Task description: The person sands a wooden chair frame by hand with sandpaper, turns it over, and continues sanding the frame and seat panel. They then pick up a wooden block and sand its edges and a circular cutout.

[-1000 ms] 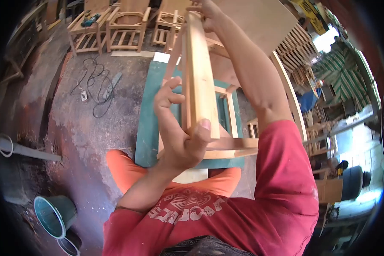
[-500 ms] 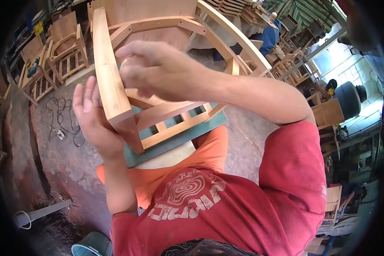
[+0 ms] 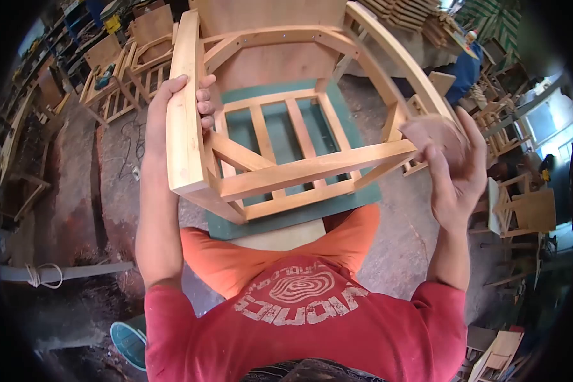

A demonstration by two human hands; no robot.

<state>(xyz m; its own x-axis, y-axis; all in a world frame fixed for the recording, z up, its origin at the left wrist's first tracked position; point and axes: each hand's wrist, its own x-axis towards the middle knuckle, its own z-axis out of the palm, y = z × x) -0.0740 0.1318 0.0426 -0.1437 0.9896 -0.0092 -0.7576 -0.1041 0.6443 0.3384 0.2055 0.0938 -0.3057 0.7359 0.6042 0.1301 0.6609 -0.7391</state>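
Observation:
In front of me a bare wooden chair frame [image 3: 312, 167] stands on a green board [image 3: 267, 224], its slatted lower part showing through the open seat. My left hand [image 3: 162, 118] is wrapped around the left armrest [image 3: 186, 153], thumb on top and fingertips curling over the inner side. Over at the right armrest [image 3: 414, 57], my right hand [image 3: 461, 181] holds a brown piece of sandpaper [image 3: 436, 137] against its front end. The sandpaper is smeared by motion, with the thumb below it and the fingers along its outer side.
Other wooden chairs [image 3: 149, 41] stand at the upper left, a green power tool [image 3: 105, 76] on one of them. A cable lies on the floor nearby. Stacked wooden parts [image 3: 395, 13] are at the back. At lower left is a teal bucket [image 3: 128, 344]; more chairs [image 3: 528, 207] line the right.
My right hand has swung from the left armrest to the right one. My left hand has gone from beside the left armrest to a grip around it. The view has shifted.

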